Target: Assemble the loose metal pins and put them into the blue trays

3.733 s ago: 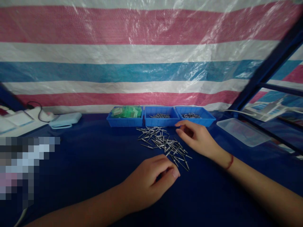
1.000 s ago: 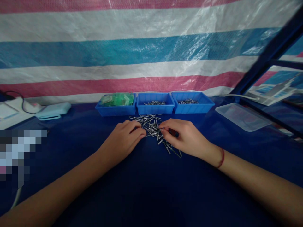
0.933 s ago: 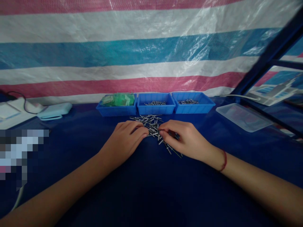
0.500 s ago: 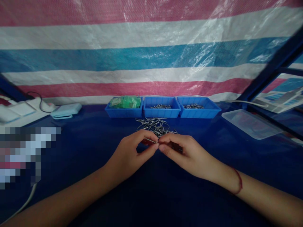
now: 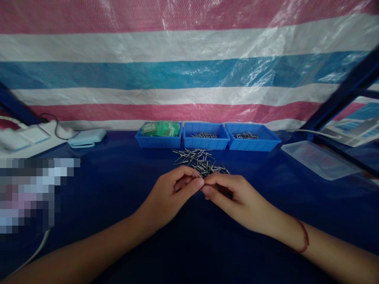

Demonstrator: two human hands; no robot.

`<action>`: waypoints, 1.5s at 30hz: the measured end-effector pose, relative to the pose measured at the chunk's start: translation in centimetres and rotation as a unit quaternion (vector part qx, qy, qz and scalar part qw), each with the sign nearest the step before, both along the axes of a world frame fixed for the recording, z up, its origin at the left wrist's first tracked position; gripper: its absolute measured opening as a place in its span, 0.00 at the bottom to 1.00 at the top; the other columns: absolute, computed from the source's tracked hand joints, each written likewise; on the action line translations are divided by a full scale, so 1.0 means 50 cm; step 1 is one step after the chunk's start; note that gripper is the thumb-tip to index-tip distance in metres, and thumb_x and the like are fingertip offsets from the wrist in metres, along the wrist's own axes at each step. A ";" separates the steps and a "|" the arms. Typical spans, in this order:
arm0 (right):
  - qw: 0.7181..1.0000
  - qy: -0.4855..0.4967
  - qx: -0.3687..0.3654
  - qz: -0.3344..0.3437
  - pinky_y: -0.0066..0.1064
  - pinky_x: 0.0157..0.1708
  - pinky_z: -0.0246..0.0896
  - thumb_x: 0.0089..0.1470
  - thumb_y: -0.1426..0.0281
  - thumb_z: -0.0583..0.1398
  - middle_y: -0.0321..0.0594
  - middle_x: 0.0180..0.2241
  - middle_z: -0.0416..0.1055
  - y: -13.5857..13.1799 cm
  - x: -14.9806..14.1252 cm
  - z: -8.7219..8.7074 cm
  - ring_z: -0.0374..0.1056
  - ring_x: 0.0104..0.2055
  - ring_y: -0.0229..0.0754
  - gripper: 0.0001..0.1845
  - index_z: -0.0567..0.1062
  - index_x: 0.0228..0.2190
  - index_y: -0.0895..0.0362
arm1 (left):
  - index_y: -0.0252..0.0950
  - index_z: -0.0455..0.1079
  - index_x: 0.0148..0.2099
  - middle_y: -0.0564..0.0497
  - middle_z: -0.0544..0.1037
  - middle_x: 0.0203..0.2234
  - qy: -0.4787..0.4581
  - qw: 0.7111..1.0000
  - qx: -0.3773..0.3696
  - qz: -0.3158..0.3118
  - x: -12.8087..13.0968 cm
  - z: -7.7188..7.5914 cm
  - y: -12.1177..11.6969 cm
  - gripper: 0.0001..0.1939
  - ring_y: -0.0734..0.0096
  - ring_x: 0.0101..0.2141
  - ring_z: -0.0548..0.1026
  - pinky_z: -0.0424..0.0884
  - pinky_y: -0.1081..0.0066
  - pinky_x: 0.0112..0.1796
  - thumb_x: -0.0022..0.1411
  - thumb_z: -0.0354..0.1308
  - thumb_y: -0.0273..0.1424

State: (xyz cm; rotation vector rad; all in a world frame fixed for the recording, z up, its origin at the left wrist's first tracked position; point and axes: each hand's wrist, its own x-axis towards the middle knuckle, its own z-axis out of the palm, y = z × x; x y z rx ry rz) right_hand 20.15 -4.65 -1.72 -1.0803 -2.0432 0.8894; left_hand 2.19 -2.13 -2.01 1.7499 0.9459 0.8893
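My left hand (image 5: 168, 193) is closed in a pinch, thumb against fingers, on a thin metal pin (image 5: 196, 175). Most of that pin is hidden by the fingers. Touching it at the fingertips is my right hand (image 5: 237, 197), also pinched shut; what lies between its fingers is too small and covered to make out. Just beyond both hands a loose pile of thin metal pins (image 5: 197, 158) lies on the dark blue tabletop (image 5: 189, 240), silver and dark in colour. The hands hide the near edge of the pile.
Behind the pile stand three blue bins: the left bin (image 5: 158, 142) holds green-tinted plastic packets, the middle bin (image 5: 205, 144) and right bin (image 5: 254, 145) hold small metal parts. A clear plastic lid (image 5: 321, 159) lies right. A light-blue case (image 5: 87, 138) and white power strip (image 5: 32, 138) sit left.
The left fingers have closed further round the pin, so less of it shows. Both hands stay fingertip to fingertip. The whole view has shifted slightly.
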 end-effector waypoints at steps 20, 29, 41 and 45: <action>0.999 -0.019 0.024 -0.040 0.25 0.21 0.54 0.57 0.68 0.53 0.34 0.22 0.67 -0.001 -0.004 0.000 0.60 0.22 0.33 0.10 0.71 0.28 0.57 | 0.37 0.71 0.35 0.55 0.77 0.28 0.014 0.998 0.054 0.019 -0.002 0.005 -0.003 0.04 0.74 0.28 0.74 0.70 0.76 0.31 0.58 0.56 0.31; 0.991 0.041 0.058 -0.112 0.26 0.21 0.60 0.53 0.68 0.56 0.36 0.24 0.70 0.002 -0.004 -0.008 0.64 0.23 0.35 0.06 0.72 0.29 0.56 | 0.38 0.72 0.38 0.54 0.77 0.31 0.050 0.993 0.103 0.035 -0.004 -0.001 -0.003 0.06 0.74 0.29 0.74 0.71 0.74 0.33 0.60 0.55 0.31; 0.973 -0.018 0.206 -0.101 0.26 0.22 0.56 0.54 0.71 0.56 0.33 0.18 0.64 0.007 0.015 0.015 0.60 0.20 0.33 0.11 0.68 0.20 0.57 | 0.37 0.68 0.43 0.52 0.74 0.33 0.060 0.992 0.108 0.035 -0.001 -0.007 -0.005 0.08 0.73 0.32 0.73 0.70 0.72 0.36 0.61 0.53 0.30; 0.924 -0.059 0.253 -0.282 0.28 0.25 0.55 0.56 0.65 0.55 0.36 0.21 0.67 0.060 0.079 0.027 0.62 0.23 0.36 0.14 0.69 0.21 0.57 | 0.39 0.53 0.56 0.50 0.70 0.38 0.017 0.992 0.103 0.073 0.005 -0.020 -0.005 0.22 0.74 0.31 0.72 0.70 0.73 0.31 0.61 0.52 0.30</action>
